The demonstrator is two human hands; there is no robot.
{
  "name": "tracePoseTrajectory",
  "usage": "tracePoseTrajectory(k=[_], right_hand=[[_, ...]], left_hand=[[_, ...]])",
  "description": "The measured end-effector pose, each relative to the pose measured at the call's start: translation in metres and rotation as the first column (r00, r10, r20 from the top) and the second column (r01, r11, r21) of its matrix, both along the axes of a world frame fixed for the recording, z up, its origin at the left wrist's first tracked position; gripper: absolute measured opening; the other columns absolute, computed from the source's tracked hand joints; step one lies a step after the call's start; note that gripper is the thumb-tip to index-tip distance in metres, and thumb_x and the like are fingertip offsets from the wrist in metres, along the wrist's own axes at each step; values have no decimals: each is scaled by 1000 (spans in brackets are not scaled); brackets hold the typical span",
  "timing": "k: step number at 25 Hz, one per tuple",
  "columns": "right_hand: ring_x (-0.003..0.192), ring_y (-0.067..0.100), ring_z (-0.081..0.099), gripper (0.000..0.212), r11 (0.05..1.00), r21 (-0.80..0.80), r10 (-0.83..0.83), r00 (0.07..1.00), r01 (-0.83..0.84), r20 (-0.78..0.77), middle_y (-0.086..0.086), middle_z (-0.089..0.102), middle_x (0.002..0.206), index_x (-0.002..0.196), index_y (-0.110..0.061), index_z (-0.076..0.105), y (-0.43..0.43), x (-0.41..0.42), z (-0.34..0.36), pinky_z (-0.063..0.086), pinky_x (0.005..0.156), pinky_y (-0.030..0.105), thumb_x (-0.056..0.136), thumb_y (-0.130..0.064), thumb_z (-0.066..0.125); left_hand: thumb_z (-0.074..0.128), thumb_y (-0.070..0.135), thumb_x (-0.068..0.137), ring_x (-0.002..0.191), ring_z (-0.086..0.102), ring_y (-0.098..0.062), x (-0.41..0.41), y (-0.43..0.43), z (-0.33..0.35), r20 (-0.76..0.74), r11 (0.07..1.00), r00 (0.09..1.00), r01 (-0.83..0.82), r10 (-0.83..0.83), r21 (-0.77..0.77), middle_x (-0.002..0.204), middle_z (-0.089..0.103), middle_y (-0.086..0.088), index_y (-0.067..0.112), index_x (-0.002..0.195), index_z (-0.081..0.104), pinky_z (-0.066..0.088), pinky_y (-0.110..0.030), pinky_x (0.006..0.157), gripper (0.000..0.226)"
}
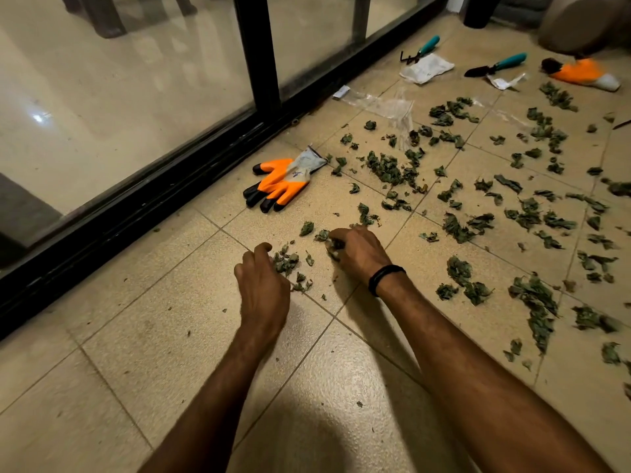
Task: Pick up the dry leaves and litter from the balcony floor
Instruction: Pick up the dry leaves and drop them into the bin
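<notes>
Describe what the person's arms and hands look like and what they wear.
Both forearms are bare, with no sleeves in view. The left hand and right hand wear no gloves. The only thing worn is a black band around the right wrist.

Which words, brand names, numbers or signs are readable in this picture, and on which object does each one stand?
No text here can be read with certainty.
Nearer orange glove: blue print on the grey cuff, too blurred.
White packet beside the rake: faint grey print, too small.
White slip by the trowel: illegible.
Small white label: nothing legible.
</notes>
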State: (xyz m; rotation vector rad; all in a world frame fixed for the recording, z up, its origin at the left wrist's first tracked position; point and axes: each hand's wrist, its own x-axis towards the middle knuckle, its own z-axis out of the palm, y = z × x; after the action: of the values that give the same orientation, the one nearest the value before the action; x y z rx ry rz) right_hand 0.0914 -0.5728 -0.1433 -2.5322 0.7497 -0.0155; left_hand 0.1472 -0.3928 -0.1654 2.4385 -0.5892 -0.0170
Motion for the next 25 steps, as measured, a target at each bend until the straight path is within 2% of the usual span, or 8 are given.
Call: tracePoseTrajectory(k=[2, 5, 7, 9, 11, 15, 19, 25], right_hand=[[90, 22, 57, 19, 1000, -4, 31, 1000, -31, -2, 9, 52, 109, 111, -15, 69, 11, 2, -6, 41, 67, 17, 94, -13, 61], [95, 26, 60, 20, 999, -49, -16, 999, 18, 34, 11, 59, 110, 110, -12, 72, 19, 5, -12, 50, 79, 28, 93, -16, 62], [99, 30, 62, 20, 994, -83, -65, 995, 72, 77, 14, 67, 107, 106, -10, 74, 15, 9, -7, 52, 86, 35, 91, -11, 61], [100, 29, 64, 20, 987, -79, -128, 985, 137, 115, 14, 70, 106, 106, -9, 73, 8, 18, -1, 54, 88, 35, 90, -8, 60], [104, 28, 63, 24, 986, -55, -152, 984, 157, 89, 13, 69, 112, 112, -10, 71, 0, 29, 1, 53, 91, 33, 90, -7, 62], [111, 34, 57, 37, 999, 3, -52, 993, 52, -106, 16, 53, 128, 122, -20, 64, -5, 42, -2, 50, 96, 35, 86, -10, 65], [117, 41, 49, 60, 996, 78, -31, 993, 40, -112, 17, 33, 135, 139, -30, 48, -3, 40, -1, 48, 100, 45, 84, -35, 72], [107, 33, 55, 20, 996, -36, -77, 997, 77, 1, 14, 53, 118, 107, -13, 69, 0, 34, -12, 47, 90, 35, 95, -19, 55]], left_hand=[[42, -5, 86, 111, 37, -27, 5, -3, -3, -47, 997, 999, 26, -22, 77, 128, 43, -13, 13, 145, 37, 36, -35, 89, 62], [44, 1, 90, 117, 37, -33, 7, -12, -11, -86, 983, 993, 88, -75, 160, 136, 36, -17, 15, 149, 34, 39, -40, 94, 61], [42, 28, 100, 115, 40, -31, 5, -14, -19, -6, 969, 994, 107, -109, 223, 136, 37, -16, 18, 146, 38, 39, -40, 94, 47], [32, 61, 99, 109, 40, -25, 1, -15, -26, 58, 955, 992, 93, -113, 281, 132, 39, -10, 22, 139, 42, 40, -38, 94, 57], [35, 70, 94, 101, 40, -21, -6, -12, -30, 121, 958, 985, 84, -121, 273, 125, 41, -6, 24, 130, 48, 43, -38, 89, 60], [50, 34, 101, 87, 41, -18, -7, -7, -37, 164, 980, 979, 96, -125, 176, 105, 50, -6, 15, 111, 55, 46, -37, 75, 22], [45, 21, 104, 83, 42, -18, 3, -10, -31, 86, 998, 994, 64, -66, 26, 95, 51, -6, 11, 104, 55, 37, -33, 70, 13], [51, 8, 97, 85, 55, -26, 46, -35, -14, -15, 995, 995, 95, -94, 7, 97, 57, -11, 9, 106, 53, 49, -42, 72, 9]])
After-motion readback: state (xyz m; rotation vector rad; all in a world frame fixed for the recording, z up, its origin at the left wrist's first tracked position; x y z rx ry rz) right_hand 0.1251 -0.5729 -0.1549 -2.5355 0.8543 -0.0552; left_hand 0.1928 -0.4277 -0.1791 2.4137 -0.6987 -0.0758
